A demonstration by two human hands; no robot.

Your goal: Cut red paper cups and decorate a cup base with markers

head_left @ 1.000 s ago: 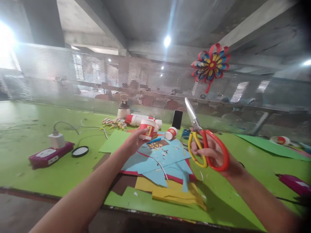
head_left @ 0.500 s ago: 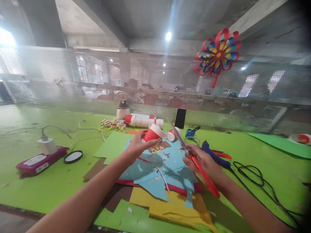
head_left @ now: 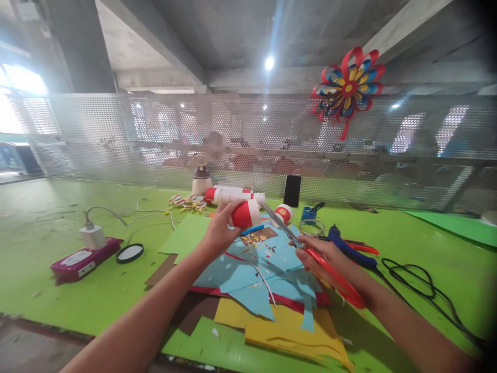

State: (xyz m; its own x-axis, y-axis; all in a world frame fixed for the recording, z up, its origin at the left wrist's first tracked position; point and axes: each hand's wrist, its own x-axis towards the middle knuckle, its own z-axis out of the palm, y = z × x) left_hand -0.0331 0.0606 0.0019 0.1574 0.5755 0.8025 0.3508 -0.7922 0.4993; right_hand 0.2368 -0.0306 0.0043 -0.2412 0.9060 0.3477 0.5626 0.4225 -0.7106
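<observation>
My left hand (head_left: 218,228) is wrapped round a red paper cup (head_left: 244,215) with a white band at its right end. The cup lies sideways above the paper pile. In my right hand (head_left: 328,256) is a pair of scissors (head_left: 285,228) with red handles, blades pointing up and left. Their tips reach the cup's white end; I cannot tell whether they touch it. Under both hands lie light blue paper sheets (head_left: 244,274) strewn with small scraps. Behind the blades sits another red and white cup (head_left: 284,212), and a blue pen-like stick (head_left: 252,230) lies below the held cup.
Joined paper cups (head_left: 233,195) lie behind, beside a spray bottle (head_left: 202,182). A blue glue gun (head_left: 349,251) with a black cord is on the right. To the left are a purple power strip (head_left: 85,261) and a round black-rimmed disc (head_left: 130,253). A phone (head_left: 292,190) stands upright.
The cup has turned in my left hand, its white end now facing right toward the scissors. The scissor tips have come down and left to it. The view has shifted slightly.
</observation>
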